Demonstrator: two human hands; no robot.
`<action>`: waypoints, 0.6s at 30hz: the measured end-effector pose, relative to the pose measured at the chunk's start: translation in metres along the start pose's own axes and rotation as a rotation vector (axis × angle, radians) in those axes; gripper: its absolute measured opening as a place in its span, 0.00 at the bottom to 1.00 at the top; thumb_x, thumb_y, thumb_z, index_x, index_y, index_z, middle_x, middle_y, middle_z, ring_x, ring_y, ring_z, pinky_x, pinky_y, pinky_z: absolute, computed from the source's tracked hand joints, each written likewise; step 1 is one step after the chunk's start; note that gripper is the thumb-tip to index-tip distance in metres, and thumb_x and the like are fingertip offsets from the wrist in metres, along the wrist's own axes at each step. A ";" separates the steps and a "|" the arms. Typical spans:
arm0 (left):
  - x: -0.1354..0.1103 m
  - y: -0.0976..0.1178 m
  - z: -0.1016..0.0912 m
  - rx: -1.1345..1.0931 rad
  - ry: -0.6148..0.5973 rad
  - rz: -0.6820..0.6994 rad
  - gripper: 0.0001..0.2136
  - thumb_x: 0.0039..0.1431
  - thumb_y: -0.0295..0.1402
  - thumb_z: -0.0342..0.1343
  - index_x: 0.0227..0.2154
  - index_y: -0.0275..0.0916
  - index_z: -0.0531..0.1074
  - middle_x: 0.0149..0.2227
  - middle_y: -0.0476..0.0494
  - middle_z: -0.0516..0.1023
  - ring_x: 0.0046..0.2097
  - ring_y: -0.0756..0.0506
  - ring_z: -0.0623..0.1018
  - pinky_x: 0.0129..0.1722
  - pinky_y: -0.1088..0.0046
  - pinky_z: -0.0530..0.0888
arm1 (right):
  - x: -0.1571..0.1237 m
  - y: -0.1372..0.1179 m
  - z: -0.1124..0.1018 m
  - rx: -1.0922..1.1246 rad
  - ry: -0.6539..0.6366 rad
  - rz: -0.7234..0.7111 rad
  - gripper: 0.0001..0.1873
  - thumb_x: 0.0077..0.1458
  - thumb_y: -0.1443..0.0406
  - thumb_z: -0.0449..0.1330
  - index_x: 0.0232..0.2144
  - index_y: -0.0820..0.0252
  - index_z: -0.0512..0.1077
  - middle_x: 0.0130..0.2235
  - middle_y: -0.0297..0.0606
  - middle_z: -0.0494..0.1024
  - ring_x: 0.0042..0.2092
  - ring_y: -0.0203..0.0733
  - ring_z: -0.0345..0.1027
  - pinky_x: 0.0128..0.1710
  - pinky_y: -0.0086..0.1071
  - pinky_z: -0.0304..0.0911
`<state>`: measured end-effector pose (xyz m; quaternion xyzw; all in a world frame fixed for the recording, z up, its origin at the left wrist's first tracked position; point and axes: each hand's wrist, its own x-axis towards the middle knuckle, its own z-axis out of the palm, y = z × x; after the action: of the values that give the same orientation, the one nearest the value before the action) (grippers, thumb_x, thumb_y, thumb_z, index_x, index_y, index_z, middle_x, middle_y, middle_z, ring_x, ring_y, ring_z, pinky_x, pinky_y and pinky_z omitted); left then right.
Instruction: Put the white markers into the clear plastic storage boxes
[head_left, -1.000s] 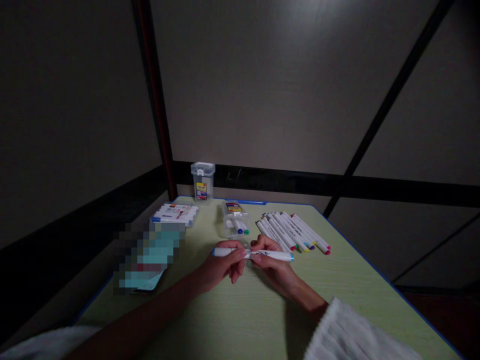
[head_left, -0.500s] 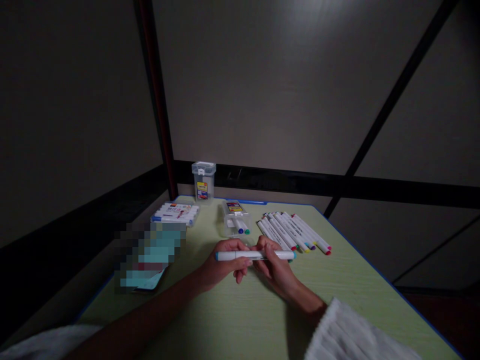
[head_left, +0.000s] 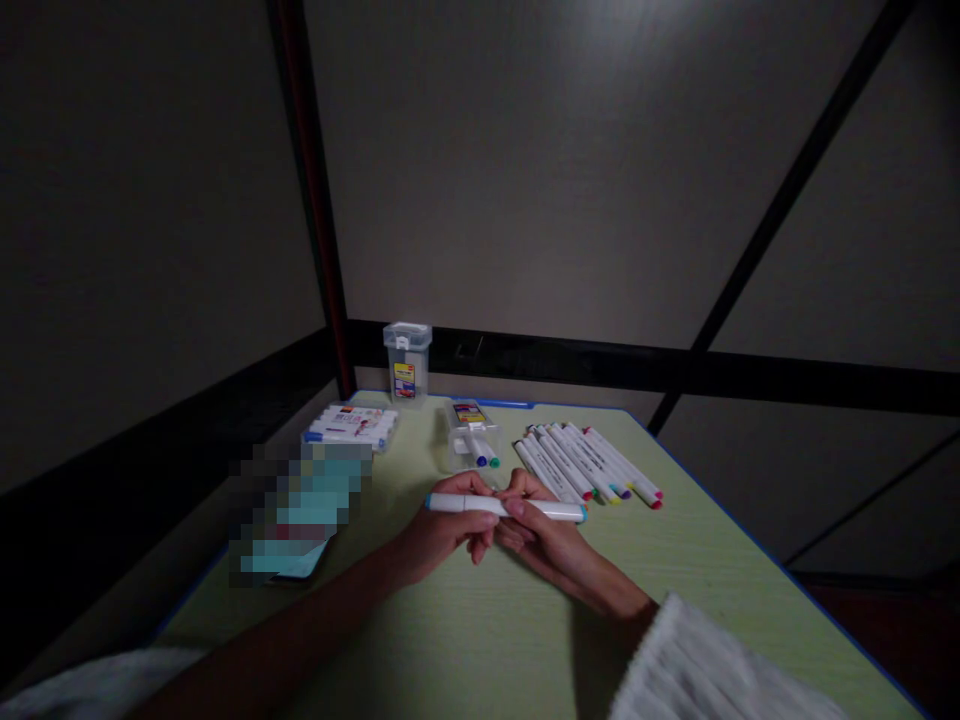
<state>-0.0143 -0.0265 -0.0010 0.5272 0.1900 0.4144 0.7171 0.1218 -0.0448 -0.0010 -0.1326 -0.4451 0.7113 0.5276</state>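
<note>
A white marker (head_left: 551,510) with light blue ends lies almost level between my two hands, above the near side of the table. My left hand (head_left: 454,525) pinches its left part between thumb and fingers. Around the middle of the barrel, my right hand (head_left: 544,535) grips it with the thumb on top. Just beyond my right hand lies a row of white markers (head_left: 574,460) with coloured ends. Behind my hands, a clear plastic case (head_left: 474,432) lies on its side with a blue-tipped and a green-tipped marker in it.
An upright clear box (head_left: 409,365) with a yellow label stands at the back left. Before it lies a clear case of white markers (head_left: 352,427). A pixelated teal object (head_left: 311,515) rests near the left edge of the green table (head_left: 675,610). Grey panels rise behind.
The marker has turned slightly, its left end a little higher, and shifted a bit left. My right thumb has slid left along the barrel, nearer my left thumb.
</note>
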 end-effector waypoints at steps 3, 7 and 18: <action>0.000 0.003 0.001 -0.023 0.020 -0.005 0.13 0.39 0.33 0.61 0.24 0.36 0.62 0.13 0.56 0.68 0.14 0.56 0.64 0.12 0.84 0.60 | -0.001 0.001 0.002 -0.012 -0.005 0.006 0.14 0.44 0.63 0.63 0.24 0.59 0.60 0.17 0.23 0.59 0.18 0.27 0.47 0.20 0.24 0.46; 0.000 0.003 0.000 -0.021 0.033 -0.013 0.13 0.39 0.37 0.61 0.24 0.36 0.64 0.12 0.56 0.67 0.13 0.57 0.62 0.11 0.83 0.58 | -0.002 -0.002 0.006 -0.051 -0.023 0.004 0.13 0.43 0.63 0.63 0.25 0.59 0.61 0.19 0.25 0.65 0.19 0.28 0.54 0.22 0.26 0.49; 0.003 -0.003 0.002 -0.091 0.179 -0.058 0.19 0.44 0.50 0.53 0.21 0.35 0.65 0.10 0.55 0.65 0.11 0.57 0.59 0.10 0.83 0.54 | 0.000 0.003 -0.001 -0.216 -0.108 -0.070 0.05 0.44 0.66 0.63 0.23 0.60 0.68 0.24 0.33 0.74 0.28 0.37 0.67 0.35 0.36 0.57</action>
<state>-0.0101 -0.0255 -0.0022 0.4493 0.2494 0.4470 0.7322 0.1209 -0.0446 -0.0043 -0.1343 -0.5512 0.6466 0.5099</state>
